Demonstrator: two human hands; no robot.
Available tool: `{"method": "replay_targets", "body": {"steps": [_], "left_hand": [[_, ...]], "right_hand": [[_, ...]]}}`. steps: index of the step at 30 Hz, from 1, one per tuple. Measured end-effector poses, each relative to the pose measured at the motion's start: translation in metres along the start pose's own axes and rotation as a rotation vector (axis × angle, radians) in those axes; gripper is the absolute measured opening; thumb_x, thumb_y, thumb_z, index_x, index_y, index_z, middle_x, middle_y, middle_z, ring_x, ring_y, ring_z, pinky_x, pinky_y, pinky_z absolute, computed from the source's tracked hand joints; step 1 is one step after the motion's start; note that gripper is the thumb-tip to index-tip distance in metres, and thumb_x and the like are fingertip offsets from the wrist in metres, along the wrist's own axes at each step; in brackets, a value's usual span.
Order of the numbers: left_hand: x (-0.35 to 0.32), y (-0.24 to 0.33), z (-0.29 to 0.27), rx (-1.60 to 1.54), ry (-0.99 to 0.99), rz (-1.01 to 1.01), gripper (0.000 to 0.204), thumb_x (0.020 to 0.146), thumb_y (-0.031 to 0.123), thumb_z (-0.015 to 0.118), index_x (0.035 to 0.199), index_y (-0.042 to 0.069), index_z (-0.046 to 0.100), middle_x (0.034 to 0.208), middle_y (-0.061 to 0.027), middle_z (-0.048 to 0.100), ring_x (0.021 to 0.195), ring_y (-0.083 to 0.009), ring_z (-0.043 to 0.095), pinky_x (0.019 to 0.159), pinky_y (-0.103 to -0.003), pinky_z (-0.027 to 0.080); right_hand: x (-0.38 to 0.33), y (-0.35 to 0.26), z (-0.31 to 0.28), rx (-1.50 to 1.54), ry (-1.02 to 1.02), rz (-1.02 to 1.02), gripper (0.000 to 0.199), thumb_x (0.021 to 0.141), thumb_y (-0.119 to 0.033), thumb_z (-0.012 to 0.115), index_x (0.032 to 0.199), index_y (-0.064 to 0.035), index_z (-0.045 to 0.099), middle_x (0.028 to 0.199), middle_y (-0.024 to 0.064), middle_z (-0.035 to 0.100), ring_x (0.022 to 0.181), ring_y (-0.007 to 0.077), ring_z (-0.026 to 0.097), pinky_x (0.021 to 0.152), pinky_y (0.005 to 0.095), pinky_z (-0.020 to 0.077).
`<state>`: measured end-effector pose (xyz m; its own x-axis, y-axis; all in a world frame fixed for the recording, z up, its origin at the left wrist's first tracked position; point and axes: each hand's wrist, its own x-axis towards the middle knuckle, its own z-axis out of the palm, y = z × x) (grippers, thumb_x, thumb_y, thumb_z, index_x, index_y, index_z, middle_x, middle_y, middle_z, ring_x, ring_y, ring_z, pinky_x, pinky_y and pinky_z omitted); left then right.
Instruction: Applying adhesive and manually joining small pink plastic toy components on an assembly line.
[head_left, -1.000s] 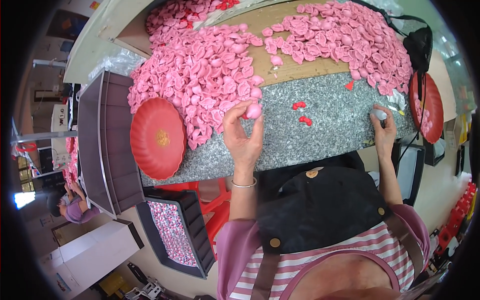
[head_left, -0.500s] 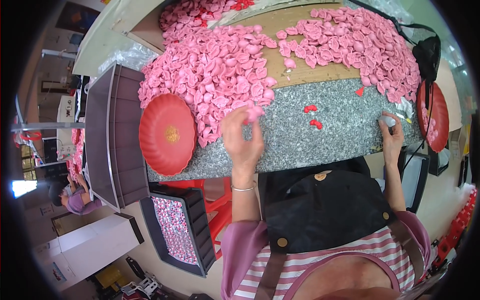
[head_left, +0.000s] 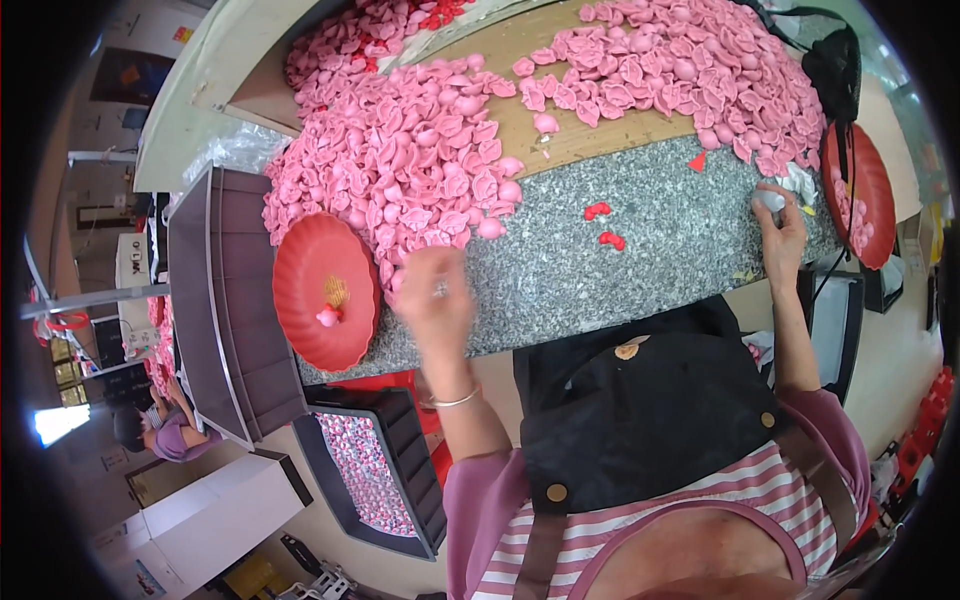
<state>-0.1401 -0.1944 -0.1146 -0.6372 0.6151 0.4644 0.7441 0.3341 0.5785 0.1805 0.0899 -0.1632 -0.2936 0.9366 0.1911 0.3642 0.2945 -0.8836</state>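
My left hand (head_left: 437,300) is smeared by motion between the red scalloped plate (head_left: 303,262) and the edge of a big heap of pink shell-shaped pieces (head_left: 420,145); its fingers do not show clearly. One small pink piece with a red part (head_left: 328,316) lies in that plate. At the right side of the speckled stone tabletop (head_left: 560,290), my right hand (head_left: 784,235) is closed around a small whitish squeeze bottle (head_left: 769,200). Two small red bows (head_left: 597,210) rest on the stone between my hands.
A second pink heap (head_left: 690,70) covers the back right. Beside it stand a red plate (head_left: 872,205) with pink pieces and a black strap (head_left: 838,75). Dark crates (head_left: 235,310) flank the table at left; a lower one holds many small coloured pieces (head_left: 365,470). Another person (head_left: 170,430) sits far left.
My left hand has swung left and toward me from the heap. The pink piece it held is gone from its fingers, and one now lies in the formerly empty left plate. The right hand keeps the bottle.
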Motion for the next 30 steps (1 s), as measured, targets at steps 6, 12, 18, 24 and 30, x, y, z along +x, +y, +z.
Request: {"method": "replay_targets", "body": {"steps": [6, 12, 18, 24, 30], "left_hand": [[0.005, 0.027, 0.053, 0.301, -0.225, 0.049, 0.02, 0.077, 0.001, 0.061, 0.097, 0.0, 0.059, 0.098, -0.0169, 0.057, 0.088, -0.0353, 0.056, 0.076, -0.041, 0.047], [-0.01, 0.015, 0.053, 0.363, -0.277, 0.102, 0.027, 0.079, 0.002, 0.06, 0.105, -0.001, 0.054, 0.099, -0.019, 0.05, 0.091, -0.0353, 0.052, 0.076, -0.042, 0.044], [-0.005, 0.016, 0.059, 0.368, -0.245, 0.13, 0.028, 0.083, 0.003, 0.057, 0.111, -0.001, 0.053, 0.098, -0.0183, 0.049, 0.092, -0.0341, 0.05, 0.077, -0.042, 0.043], [0.002, 0.029, 0.048, -1.295, -0.098, -0.589, 0.025, 0.094, 0.011, 0.049, 0.117, 0.001, 0.051, 0.108, -0.0128, 0.054, 0.096, -0.019, 0.056, 0.077, -0.029, 0.049], [-0.01, 0.047, 0.06, -1.597, -0.066, -0.746, 0.029, 0.092, 0.008, 0.052, 0.12, 0.001, 0.049, 0.109, -0.0117, 0.057, 0.09, -0.0188, 0.061, 0.086, -0.032, 0.051]], "right_hand": [[-0.006, 0.003, -0.001, 0.095, 0.006, 0.055, 0.026, 0.084, -0.004, 0.06, 0.11, -0.0047, 0.057, 0.097, 0.0017, 0.058, 0.088, 0.0091, 0.054, 0.078, 0.0218, 0.0416], [-0.03, -0.002, -0.004, -0.016, 0.255, -0.081, 0.047, 0.078, 0.004, 0.062, 0.121, 0.0008, 0.044, 0.122, 0.01, 0.047, 0.113, 0.0161, 0.046, 0.098, 0.0281, 0.034], [-0.059, -0.039, 0.003, -0.116, -0.214, -0.274, 0.032, 0.074, -0.002, 0.068, 0.105, -0.0035, 0.06, 0.106, 0.0126, 0.058, 0.098, 0.0257, 0.056, 0.086, 0.0348, 0.0436], [-0.019, -0.083, 0.097, -0.037, -0.472, -0.667, 0.02, 0.08, -0.005, 0.063, 0.099, -0.0019, 0.062, 0.101, 0.0092, 0.063, 0.088, 0.0252, 0.059, 0.076, 0.0337, 0.0474], [0.015, -0.076, 0.143, -0.281, -0.689, -1.032, 0.034, 0.069, -0.004, 0.062, 0.102, -0.0037, 0.061, 0.092, 0.008, 0.06, 0.083, 0.0232, 0.057, 0.071, 0.035, 0.0481]]}}
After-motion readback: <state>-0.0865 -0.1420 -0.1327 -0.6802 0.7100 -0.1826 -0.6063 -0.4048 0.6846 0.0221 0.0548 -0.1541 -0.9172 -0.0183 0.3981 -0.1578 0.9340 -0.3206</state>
